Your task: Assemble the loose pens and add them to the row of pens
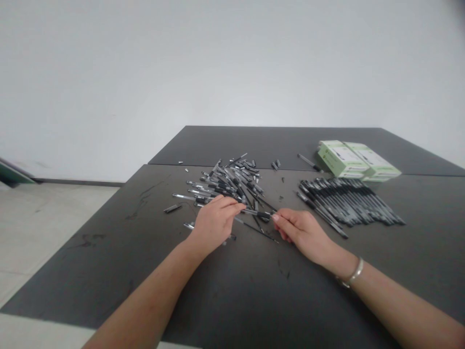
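Observation:
A pen (257, 213) with a clear barrel and a black grip is stretched between my two hands, just above the dark table. My left hand (215, 218) is closed on its barrel end, palm down. At the tip end, my right hand (300, 230) pinches the pen between thumb and fingers; the tip itself is hidden. Behind and under my left hand spreads a loose pile of pen parts (225, 182), with barrels, caps and thin refills mixed. A refill (259, 230) lies on the table below the held pen.
Right of the pile, many capped pens (348, 201) lie side by side in a row. Two stacks of green-and-white boxes (343, 157) stand behind them, with a single pen (308, 162) to their left. A loose cap (172, 208) lies at the pile's left edge. A wall rises behind the table (109, 271).

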A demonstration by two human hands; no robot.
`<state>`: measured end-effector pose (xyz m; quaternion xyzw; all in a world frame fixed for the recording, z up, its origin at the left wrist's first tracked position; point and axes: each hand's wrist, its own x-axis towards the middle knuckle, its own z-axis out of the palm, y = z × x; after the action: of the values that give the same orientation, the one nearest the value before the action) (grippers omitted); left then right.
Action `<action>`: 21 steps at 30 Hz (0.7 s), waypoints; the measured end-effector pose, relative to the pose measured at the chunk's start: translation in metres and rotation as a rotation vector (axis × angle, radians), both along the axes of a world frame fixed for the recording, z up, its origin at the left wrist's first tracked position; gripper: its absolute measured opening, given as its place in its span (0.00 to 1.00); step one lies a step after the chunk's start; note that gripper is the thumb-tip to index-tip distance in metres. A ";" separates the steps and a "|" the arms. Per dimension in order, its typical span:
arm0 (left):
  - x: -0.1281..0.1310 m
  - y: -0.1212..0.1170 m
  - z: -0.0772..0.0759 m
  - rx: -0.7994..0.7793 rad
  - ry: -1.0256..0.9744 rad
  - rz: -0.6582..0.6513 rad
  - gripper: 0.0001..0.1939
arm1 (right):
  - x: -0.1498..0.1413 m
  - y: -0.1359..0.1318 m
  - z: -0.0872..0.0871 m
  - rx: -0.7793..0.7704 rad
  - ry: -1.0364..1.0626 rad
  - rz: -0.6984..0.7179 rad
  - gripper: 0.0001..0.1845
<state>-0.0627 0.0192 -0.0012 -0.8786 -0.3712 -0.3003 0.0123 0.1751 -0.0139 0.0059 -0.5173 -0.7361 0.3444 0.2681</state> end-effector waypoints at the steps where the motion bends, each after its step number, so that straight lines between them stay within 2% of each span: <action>1: 0.000 0.000 0.000 0.000 0.003 0.002 0.14 | 0.000 0.000 -0.001 -0.010 0.015 -0.003 0.21; 5: -0.001 0.001 -0.001 -0.011 -0.005 0.015 0.13 | 0.000 0.002 -0.002 -0.001 0.049 -0.015 0.22; 9: -0.005 0.005 -0.002 -0.042 -0.058 0.096 0.12 | -0.001 0.008 -0.005 0.112 0.006 -0.036 0.17; 12: -0.010 0.009 -0.001 -0.070 -0.088 0.180 0.12 | -0.003 0.012 -0.010 0.254 -0.097 -0.011 0.10; 14: -0.012 0.010 -0.001 -0.090 -0.092 0.209 0.12 | -0.006 0.013 -0.013 0.320 -0.196 0.017 0.10; 21: -0.012 0.008 0.002 -0.108 -0.057 0.231 0.12 | -0.014 0.014 -0.016 0.379 -0.470 0.007 0.12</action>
<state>-0.0742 0.0274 0.0009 -0.8205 -0.4856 -0.3015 -0.0111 0.1608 0.0002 -0.0099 -0.5213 -0.8308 0.0726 0.1809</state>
